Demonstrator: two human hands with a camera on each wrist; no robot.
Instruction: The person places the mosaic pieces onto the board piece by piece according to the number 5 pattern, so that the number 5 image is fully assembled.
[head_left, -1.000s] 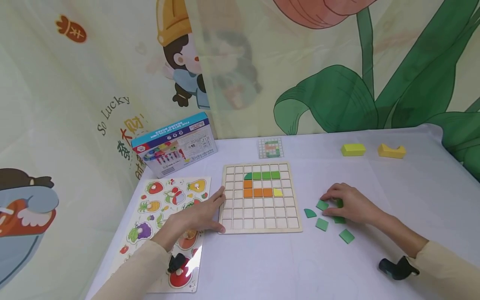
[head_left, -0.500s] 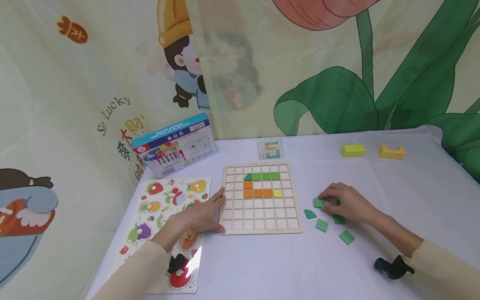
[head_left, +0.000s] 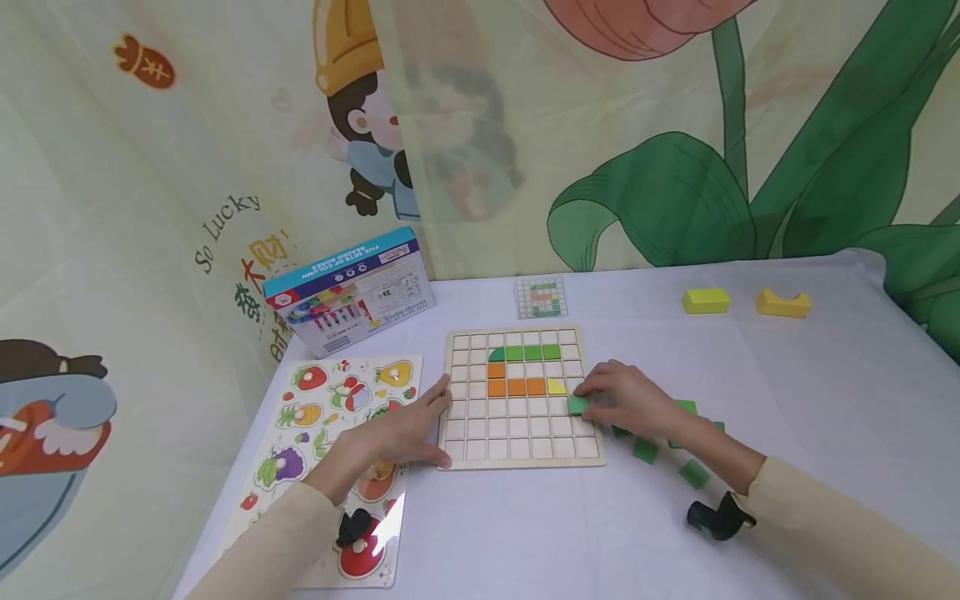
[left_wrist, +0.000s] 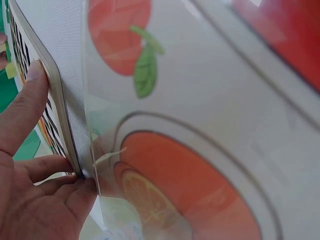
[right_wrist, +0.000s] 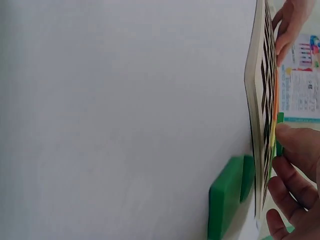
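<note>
A right hand (head_left: 626,402) pinches a green tile (head_left: 577,406) at the three o'clock edge of a wooden grid board (head_left: 519,450), while the left hand (head_left: 401,429), grasping nothing, rests relaxed fingers against its nine o'clock side. Loose green tiles (head_left: 693,474) lie on the bench (head_left: 525,542), toward four o'clock from the board.

Your beige-sleeved left arm (head_left: 273,537) slants forward and inward, the bare left hand (head_left: 407,428) spread, its thumb apart from the extended fingers. Your beige-sleeved right arm (head_left: 832,508) reaches in across your front, the bare right hand (head_left: 632,402) pinching between thumb and forefinger, its other fingers bent.
</note>
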